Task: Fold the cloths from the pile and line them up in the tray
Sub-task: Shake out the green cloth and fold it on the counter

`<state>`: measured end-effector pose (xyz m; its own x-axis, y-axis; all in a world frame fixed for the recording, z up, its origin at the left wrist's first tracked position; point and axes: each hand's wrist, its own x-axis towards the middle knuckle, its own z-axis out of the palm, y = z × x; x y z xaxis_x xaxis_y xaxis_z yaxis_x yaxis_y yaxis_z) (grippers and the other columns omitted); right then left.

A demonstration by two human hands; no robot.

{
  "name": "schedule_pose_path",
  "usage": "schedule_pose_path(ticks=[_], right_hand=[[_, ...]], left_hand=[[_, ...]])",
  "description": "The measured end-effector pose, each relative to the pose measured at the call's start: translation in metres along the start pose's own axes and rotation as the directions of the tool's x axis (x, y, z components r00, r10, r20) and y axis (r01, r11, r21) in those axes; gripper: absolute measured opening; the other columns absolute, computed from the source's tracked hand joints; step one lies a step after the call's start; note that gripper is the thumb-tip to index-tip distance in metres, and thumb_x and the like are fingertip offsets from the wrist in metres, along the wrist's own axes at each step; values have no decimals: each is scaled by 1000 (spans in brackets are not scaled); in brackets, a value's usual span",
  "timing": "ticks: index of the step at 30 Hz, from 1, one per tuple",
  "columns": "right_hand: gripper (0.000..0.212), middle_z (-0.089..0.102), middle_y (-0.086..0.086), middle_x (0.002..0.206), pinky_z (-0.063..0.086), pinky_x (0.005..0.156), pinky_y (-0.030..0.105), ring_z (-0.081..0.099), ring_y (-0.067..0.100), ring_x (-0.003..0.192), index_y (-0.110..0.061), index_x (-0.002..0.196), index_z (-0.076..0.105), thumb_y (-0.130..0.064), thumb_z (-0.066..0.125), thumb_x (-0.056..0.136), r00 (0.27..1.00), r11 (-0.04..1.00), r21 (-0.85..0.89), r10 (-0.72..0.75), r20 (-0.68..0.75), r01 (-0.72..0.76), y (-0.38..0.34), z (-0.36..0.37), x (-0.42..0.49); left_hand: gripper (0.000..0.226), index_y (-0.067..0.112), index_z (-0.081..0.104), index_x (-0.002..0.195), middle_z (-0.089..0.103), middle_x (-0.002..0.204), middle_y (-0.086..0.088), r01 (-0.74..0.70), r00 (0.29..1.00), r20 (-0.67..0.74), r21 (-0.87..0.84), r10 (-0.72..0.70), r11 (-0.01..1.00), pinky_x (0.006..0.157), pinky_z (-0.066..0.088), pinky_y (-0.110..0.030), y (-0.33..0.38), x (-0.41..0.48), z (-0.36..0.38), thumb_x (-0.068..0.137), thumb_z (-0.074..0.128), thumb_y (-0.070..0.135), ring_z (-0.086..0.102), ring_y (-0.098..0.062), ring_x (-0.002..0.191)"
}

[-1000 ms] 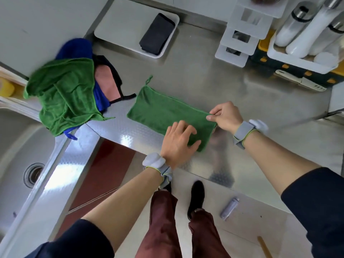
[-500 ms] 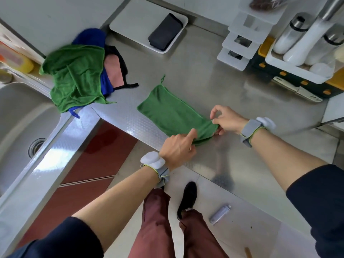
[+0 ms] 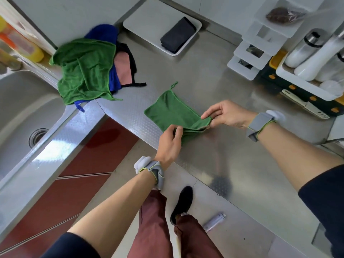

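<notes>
Left hand (image 3: 170, 141) and right hand (image 3: 226, 115) pinch the half-folded green microfibre cloth (image 3: 171, 112); one dark folded cloth (image 3: 178, 35) lies in the white tray (image 3: 145, 22), crumpled pile (image 3: 83, 71) beside the tray unfolded.

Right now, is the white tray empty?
No, a folded dark cloth lies in the tray, toward its right side.

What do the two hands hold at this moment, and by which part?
Both pinch the folded green microfibre cloth at its end nearest the person: left hand one corner, right hand the other.
</notes>
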<state>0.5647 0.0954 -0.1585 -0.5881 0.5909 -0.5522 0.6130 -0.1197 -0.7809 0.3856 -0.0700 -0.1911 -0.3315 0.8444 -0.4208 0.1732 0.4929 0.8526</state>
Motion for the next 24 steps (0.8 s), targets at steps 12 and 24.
schedule_pose_path(ticks=[12, 24], right_hand=[[8, 65, 0, 76, 46, 73, 32, 56, 12, 70, -15, 82, 70, -18, 74, 88, 966, 959, -250, -184, -179, 136, -42, 39, 88], [13, 70, 4, 76, 47, 67, 31, 60, 20, 68, -20, 86, 66, -31, 71, 89, 935, 909, -417, -127, -331, -24, -60, 54, 142]], left_hand=[[13, 18, 58, 102, 71, 88, 0, -50, 983, -166, 178, 81, 983, 76, 54, -40, -19, 49, -62, 98, 59, 31, 66, -20, 77], [15, 18, 62, 101, 73, 86, -1, 38, 983, -184, 312, 21, 949, 80, 56, -40, -22, 98, -102, 96, 63, 32, 70, -22, 80]])
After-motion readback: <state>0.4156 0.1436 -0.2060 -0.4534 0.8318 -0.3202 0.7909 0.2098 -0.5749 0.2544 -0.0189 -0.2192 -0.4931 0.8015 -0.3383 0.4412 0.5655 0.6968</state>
